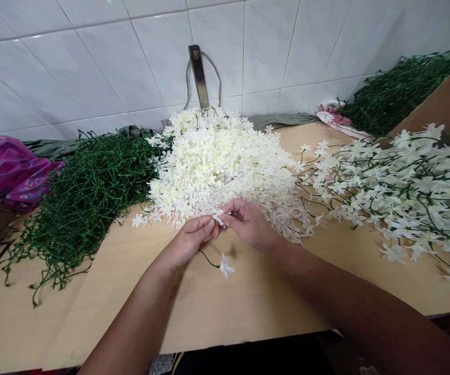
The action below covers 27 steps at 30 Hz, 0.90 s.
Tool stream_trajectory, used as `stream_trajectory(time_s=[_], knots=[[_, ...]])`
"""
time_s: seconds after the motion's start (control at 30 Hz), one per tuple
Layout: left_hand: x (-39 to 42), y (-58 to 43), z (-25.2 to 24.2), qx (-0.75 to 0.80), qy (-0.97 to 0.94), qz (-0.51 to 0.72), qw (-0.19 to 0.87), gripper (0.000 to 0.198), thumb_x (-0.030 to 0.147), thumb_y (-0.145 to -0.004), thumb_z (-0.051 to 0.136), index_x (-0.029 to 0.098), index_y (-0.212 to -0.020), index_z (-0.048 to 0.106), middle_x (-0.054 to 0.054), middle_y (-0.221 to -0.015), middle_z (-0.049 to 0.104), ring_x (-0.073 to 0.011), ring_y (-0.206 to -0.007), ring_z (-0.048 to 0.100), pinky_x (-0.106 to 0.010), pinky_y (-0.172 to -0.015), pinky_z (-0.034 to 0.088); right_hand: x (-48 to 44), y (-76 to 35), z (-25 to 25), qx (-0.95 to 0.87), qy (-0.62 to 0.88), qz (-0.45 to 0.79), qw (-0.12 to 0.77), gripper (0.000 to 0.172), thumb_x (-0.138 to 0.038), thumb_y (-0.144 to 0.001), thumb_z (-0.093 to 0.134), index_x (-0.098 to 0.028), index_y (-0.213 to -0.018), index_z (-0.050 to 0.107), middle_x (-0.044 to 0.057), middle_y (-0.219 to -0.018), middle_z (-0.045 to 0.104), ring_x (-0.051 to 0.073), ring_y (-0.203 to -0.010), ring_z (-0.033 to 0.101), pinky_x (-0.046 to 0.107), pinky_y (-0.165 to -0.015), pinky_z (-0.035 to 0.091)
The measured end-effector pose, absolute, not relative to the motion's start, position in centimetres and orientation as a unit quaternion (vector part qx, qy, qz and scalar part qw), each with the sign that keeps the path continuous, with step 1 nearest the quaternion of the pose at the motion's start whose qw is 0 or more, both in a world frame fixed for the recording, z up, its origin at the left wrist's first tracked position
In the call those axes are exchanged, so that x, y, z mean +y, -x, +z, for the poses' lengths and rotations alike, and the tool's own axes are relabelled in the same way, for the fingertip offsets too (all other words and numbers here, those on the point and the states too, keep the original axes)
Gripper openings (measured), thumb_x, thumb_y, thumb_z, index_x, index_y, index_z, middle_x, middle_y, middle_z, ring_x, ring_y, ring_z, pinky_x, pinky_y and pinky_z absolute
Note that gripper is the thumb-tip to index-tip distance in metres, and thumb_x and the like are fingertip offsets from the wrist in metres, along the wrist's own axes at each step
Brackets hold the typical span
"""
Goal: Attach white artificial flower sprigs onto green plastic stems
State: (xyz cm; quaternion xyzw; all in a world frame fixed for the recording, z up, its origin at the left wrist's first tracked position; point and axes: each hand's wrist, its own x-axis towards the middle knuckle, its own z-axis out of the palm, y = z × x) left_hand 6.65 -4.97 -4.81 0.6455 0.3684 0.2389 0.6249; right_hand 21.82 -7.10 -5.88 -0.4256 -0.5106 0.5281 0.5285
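Note:
My left hand (197, 235) pinches a green artificial flower stem; most of the stem is hidden by the fingers. From under that hand a branch curves out, tipped with a white flower (225, 266). Between both sets of fingertips is a small white artificial flower (219, 215), which my right hand (248, 224) grips with thumb and forefinger. Just beyond my hands rises a large heap of loose white blossoms (225, 156). Bare green plastic stems (96, 182) lie piled to the left. On the right are stems carrying white flowers (404, 182).
Cardboard (131, 291) covers the work table. A metal strip (199, 75) with a cord stands behind the heap, against the tiled wall (217, 41). More green stems (400, 88) are at the back right beside a cardboard flap (439, 99). A magenta plastic bag (12, 166) sits at far left.

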Motion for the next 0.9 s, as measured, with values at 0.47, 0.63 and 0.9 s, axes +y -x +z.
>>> stream_trajectory(time_s=[0.47, 0.63, 0.9], knots=[[-5.4, -7.0, -4.6, 0.373, -0.630, 0.261, 0.630, 0.037, 0.047, -0.070, 0.052, 0.017, -0.053, 0.039, 0.004, -0.052, 0.029, -0.0088, -0.051, 0.024, -0.024, -0.049, 0.021, -7.1, -22.8, -5.8, -0.646, 0.429, 0.423, 0.469, 0.012, -0.021, -0.070, 0.056, -0.017, -0.064, 0.045, -0.003, -0.059, 0.047, 0.007, -0.053, 0.040, 0.021, -0.050, 0.034], [-5.4, -6.7, -4.9, 0.366, -0.648, 0.232, 0.626, 0.041, 0.050, -0.070, 0.051, 0.018, -0.052, 0.034, 0.004, -0.053, 0.025, -0.0088, -0.050, 0.022, -0.025, -0.048, 0.018, -7.2, -22.8, -6.4, -0.672, 0.425, 0.406, 0.450, 0.015, -0.021, -0.070, 0.055, -0.017, -0.062, 0.044, -0.003, -0.059, 0.047, 0.007, -0.052, 0.040, 0.021, -0.050, 0.034], [-5.4, -6.3, -4.0, 0.362, -0.687, 0.202, 0.597, 0.038, 0.048, -0.074, 0.045, 0.019, -0.053, 0.033, 0.004, -0.053, 0.027, -0.0097, -0.051, 0.024, -0.026, -0.048, 0.019, -7.6, -22.1, -6.2, -0.585, 0.440, 0.500, 0.462, 0.016, -0.025, -0.067, 0.059, -0.017, -0.062, 0.046, -0.004, -0.056, 0.045, 0.007, -0.051, 0.039, 0.021, -0.049, 0.031]])
